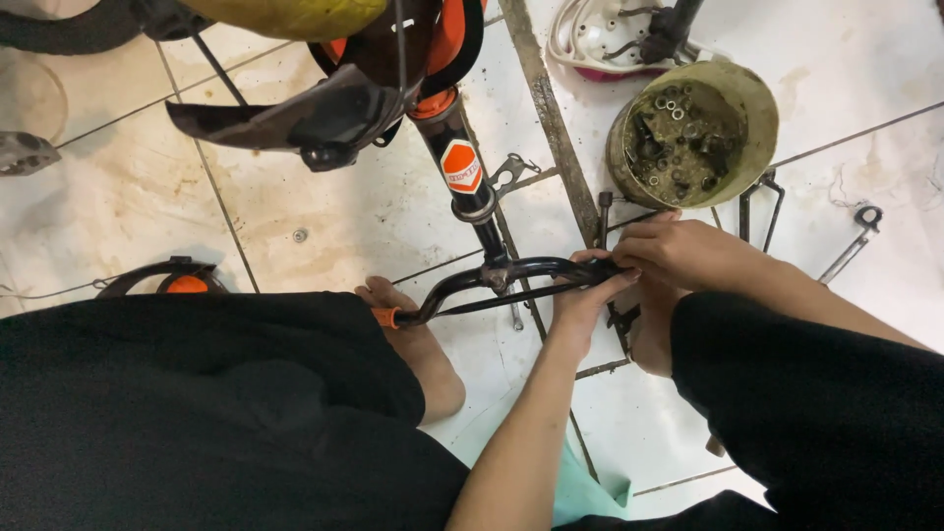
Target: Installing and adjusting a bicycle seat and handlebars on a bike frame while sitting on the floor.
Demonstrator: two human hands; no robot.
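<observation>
A black curved bicycle part (511,273), a metal bracket with an orange tip, lies across the tiled floor below a black and orange fork leg (460,162). My left hand (582,300) grips the right end of this bracket from below. Over the same end my right hand (678,251) closes from above, fingers curled on it. What sits under the fingers is hidden. My bare foot (418,344) rests on the floor beside the orange tip.
A dirty round tub (757,108) holding several nuts and bolts stands at the upper right. Wrenches (851,241) and other tools lie on the tiles nearby. A black mudguard (285,118) and a yellow frame part hang above. My dark-clothed legs fill the bottom.
</observation>
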